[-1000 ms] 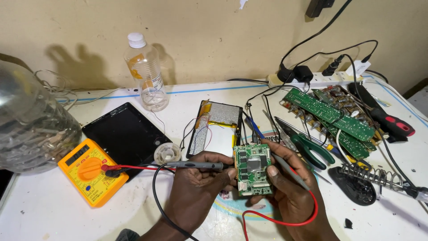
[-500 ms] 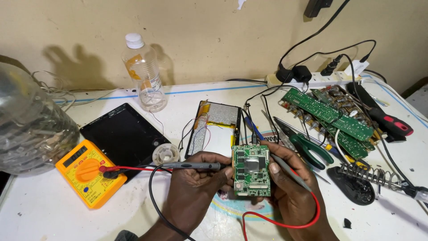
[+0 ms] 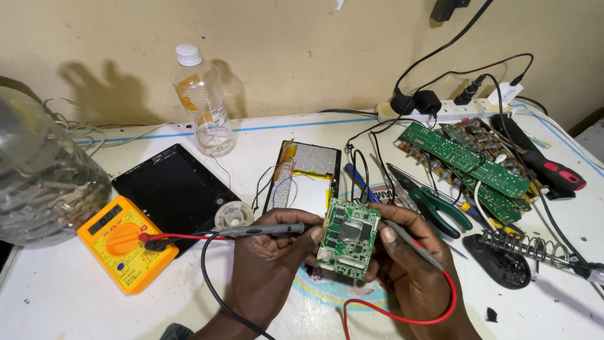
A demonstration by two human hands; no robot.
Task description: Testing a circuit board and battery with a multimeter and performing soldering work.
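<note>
Fingers of our left hand wrap narrowly around both a grey meter probe and the left edge of a small green circuit board, so one hand does two jobs: it steadies the board and keeps the probe within reach. Our right hand closes on the board's right edge, thumb pressed to its face, with a second probe pinched along the fingers and its red lead looping below the board. Held between both hands like this, the board is tilted up toward us, component side showing, just above the white table.

Left of the board lies the yellow multimeter, leads plugged in, with a dark tablet beside it. Behind the board rests an opened device with a silver battery. Right of the board are green-handled pliers and a coiled soldering-iron stand.
</note>
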